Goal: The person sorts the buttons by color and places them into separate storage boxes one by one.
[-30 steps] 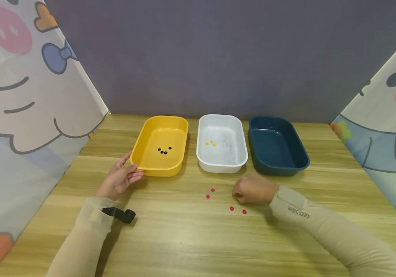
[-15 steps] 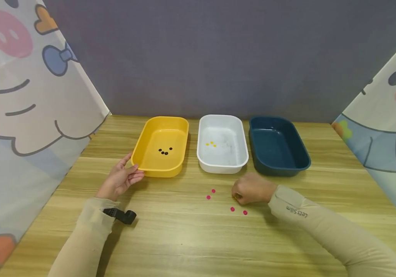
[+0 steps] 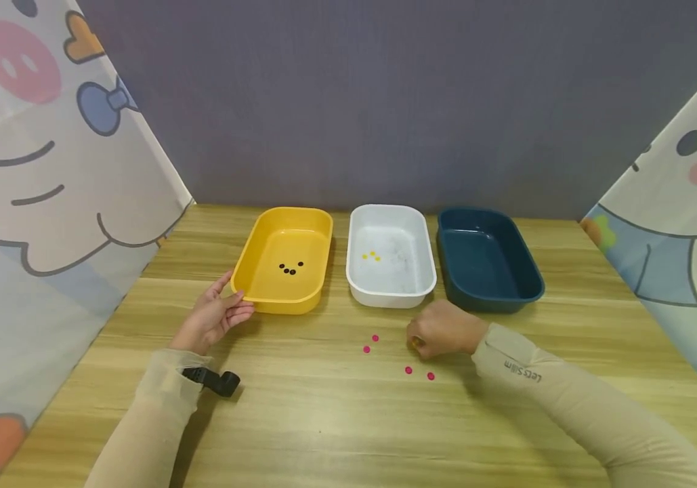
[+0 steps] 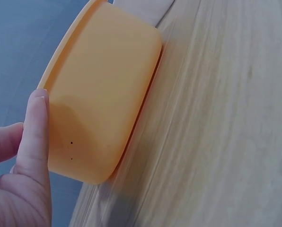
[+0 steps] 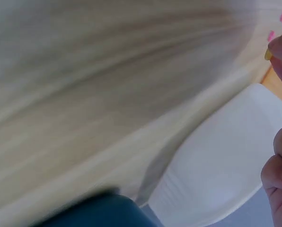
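Observation:
My left hand [image 3: 210, 315] holds the near left corner of the yellow tray [image 3: 278, 298], thumb at the rim and fingertips against the outer wall. In the left wrist view a straight finger [image 4: 34, 127] presses that wall. Several black buttons [image 3: 292, 272] lie inside this tray. Just in front of the white and dark blue trays, my right hand [image 3: 446, 330] pinches a small yellow button [image 5: 268, 55] between thumb and forefinger, low over the table. Several pink buttons [image 3: 408, 370] are scattered on the wood to its left and nearer to me.
The white tray [image 3: 391, 298] stands in the middle with three yellow buttons [image 3: 372, 253] in it. To its right is a dark blue tray [image 3: 494, 303]. A grey panel [image 3: 385, 102] rises behind the wooden table [image 3: 324, 420], and printed cloths flank both sides.
My right hand has lifted slightly, with the yellow button showing between its fingertips. The left hand stays on the yellow tray. The head view shifts a little.

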`<state>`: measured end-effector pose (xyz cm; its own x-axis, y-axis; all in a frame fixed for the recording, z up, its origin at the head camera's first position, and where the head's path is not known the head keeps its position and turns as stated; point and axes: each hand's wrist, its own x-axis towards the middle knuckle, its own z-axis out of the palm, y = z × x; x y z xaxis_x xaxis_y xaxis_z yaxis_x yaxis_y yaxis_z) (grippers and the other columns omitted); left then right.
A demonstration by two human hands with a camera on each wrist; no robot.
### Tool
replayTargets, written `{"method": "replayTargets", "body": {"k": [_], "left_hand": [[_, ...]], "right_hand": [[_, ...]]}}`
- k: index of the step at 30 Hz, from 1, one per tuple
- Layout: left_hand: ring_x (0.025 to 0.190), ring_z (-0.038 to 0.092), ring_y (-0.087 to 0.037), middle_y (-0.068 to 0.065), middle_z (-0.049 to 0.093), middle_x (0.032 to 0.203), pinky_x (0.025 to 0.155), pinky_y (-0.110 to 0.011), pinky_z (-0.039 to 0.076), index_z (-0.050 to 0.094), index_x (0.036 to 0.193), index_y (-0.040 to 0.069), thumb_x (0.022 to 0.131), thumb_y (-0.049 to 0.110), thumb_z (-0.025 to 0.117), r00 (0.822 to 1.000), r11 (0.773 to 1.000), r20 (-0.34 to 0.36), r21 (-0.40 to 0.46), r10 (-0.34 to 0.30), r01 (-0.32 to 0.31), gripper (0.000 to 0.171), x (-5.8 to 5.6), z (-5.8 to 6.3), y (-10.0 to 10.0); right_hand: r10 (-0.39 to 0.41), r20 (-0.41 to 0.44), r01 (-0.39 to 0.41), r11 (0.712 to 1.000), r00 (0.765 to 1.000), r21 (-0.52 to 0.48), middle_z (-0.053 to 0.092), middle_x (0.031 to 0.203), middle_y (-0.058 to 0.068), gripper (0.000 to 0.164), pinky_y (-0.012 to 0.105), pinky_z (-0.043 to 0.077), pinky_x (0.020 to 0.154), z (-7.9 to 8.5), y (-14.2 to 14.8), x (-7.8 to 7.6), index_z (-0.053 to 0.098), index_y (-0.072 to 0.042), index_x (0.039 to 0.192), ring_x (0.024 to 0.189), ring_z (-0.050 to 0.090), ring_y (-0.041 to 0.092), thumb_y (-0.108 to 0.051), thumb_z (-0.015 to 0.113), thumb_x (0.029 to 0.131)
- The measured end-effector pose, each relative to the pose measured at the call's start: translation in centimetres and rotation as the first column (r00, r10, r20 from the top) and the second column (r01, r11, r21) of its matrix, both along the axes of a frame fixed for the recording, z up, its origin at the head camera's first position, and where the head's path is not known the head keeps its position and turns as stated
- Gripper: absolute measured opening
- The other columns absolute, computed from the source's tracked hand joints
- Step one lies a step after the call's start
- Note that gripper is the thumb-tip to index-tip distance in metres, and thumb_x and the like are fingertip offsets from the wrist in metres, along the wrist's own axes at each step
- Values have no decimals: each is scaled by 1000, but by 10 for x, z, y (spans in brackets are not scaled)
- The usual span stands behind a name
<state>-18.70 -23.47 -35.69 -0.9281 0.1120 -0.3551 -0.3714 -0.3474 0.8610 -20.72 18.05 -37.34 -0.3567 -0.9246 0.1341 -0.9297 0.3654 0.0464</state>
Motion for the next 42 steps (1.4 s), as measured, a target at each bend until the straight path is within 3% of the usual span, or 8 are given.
{"method": "replayTargets", "body": {"k": [5,12,23,34,42], "left_hand": [[62,69,-15,-10,69,72,65,-26,59,-5,155,22,102,1,39,1000,1000,-7,-25,-2,2,72,3,0,0],[62,69,-14,-8,69,71,66,-26,59,-3,155,20,102,2,39,999,999,-32,-53,1,-2,70,2,-1,1],[61,69,-14,-8,68,70,64,-26,59,-3,155,21,102,2,40,999,999,-34,-35,13,-14,71,4,0,1],[61,69,-14,-8,69,70,63,-26,60,-3,155,20,102,1,40,999,999,-49,-33,2,-3,71,4,-7,2],[61,69,-14,-8,69,71,65,-26,60,-3,155,20,102,1,39,998,999,-55,-53,8,-11,71,4,-6,2]], "right_hand": [[41,-18,-41,999,999,-22,43,56,-13,26,20,30,41,12,-6,-4,49,-21,57,48,38,6,-7,70,64],[81,-112,-85,996,990,-26,49,56,-10,24,20,34,41,38,-15,-8,53,-18,59,47,41,5,-7,74,64],[55,-255,-74,995,965,-67,55,59,-5,17,23,38,42,75,-17,-32,59,-15,65,48,44,9,-5,73,65],[62,-303,-75,997,951,-31,51,57,-5,15,23,35,40,83,-24,-62,59,-13,65,46,39,9,-6,71,68],[-12,-255,1,999,967,-40,57,60,-3,12,26,40,40,88,-32,-83,63,-12,67,47,43,9,-3,69,69]]}}
